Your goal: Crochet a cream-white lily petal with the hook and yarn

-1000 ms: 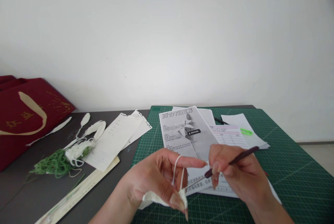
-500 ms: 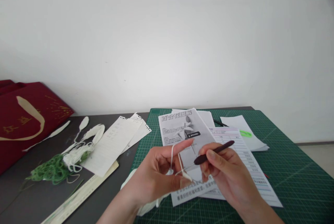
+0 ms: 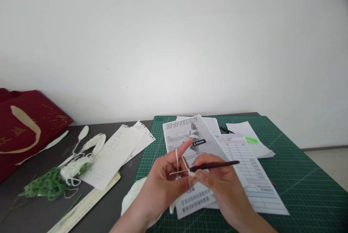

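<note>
Two surfaces: a dark grey table (image 3: 32,204) carries a green gridded cutting mat (image 3: 299,175) on its right part, both running back to a plain white wall.
Red bag: a dark red paper bag with gold print and a cream ribbon handle (image 3: 24,128) lies at the table's left edge.
Printed sheets: a grey printed instruction sheet with a flower picture (image 3: 185,135) lies on the mat, with a pink-and-white form (image 3: 244,164) overlapping it on the right and a white sheet with a green highlighter mark (image 3: 251,139) behind.
Lined paper: white perforated notebook pages (image 3: 119,149) lie across the mat's left border.
Ruler: a long cream ruler (image 3: 87,204) lies slantwise near the front of the table.
Yarn pile: a tangle of green yarn (image 3: 43,186) touches a bundle of white yarn with white crocheted petals (image 3: 81,153).
Left hand: the left hand (image 3: 160,186) has its forefinger raised with a strand of white yarn (image 3: 177,158) looped over it, thumb and other fingers pinching a small white crocheted piece (image 3: 191,173) above the instruction sheet.
Right hand: the right hand (image 3: 220,186) grips a thin dark brown crochet hook (image 3: 214,165), held nearly level, its metal tip passing through the yarn at the left hand's fingertips.
</note>
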A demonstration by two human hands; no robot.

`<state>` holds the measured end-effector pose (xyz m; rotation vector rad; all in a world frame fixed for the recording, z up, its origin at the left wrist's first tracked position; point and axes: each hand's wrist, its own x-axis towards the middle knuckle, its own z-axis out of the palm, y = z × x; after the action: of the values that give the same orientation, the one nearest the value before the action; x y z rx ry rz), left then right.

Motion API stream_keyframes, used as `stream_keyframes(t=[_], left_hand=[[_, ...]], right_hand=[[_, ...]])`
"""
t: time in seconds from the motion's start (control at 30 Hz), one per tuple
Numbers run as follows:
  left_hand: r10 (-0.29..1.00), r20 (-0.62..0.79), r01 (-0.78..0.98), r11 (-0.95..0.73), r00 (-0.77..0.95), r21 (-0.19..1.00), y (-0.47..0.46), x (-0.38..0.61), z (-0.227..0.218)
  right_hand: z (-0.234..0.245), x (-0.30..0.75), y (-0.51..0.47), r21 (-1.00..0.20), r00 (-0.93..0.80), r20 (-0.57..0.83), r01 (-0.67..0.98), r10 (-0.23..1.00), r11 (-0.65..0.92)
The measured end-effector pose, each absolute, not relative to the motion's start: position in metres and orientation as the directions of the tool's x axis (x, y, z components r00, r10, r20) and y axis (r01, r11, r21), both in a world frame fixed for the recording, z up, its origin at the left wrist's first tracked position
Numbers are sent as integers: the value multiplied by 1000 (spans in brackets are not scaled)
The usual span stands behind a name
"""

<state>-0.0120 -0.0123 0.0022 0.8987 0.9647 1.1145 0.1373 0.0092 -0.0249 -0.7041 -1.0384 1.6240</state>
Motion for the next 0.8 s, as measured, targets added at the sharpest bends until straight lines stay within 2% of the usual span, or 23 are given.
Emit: stream_keyframes(t=[0.13,0.23,0.33,0.47,0.67,0.8], left_hand=[[974,-145,-280,190,171,941,-13,-9,-7],[977,-158,-254,190,141,948,-14,-8,-9],[965,-189,-257,233,183,938,-15,-10,-2],[943,-194,-329,279,269,902,-14,-14,5],[955,-209,-362,274,210,891,-15,-12,3],[966,-168,-369,232,197,900,-17,-9,2]], right_hand=[[-19,138,8,-861,-343,-47,-463,938,-212],[-19,139,9,-846,-347,-76,-474,935,-244],[-19,141,11,-821,-348,-112,-495,931,-283],[-18,143,13,-796,-342,-126,-525,931,-301],[-15,146,11,-774,-321,-159,-546,934,-320],[-15,144,11,-772,-330,-141,-553,934,-312]])
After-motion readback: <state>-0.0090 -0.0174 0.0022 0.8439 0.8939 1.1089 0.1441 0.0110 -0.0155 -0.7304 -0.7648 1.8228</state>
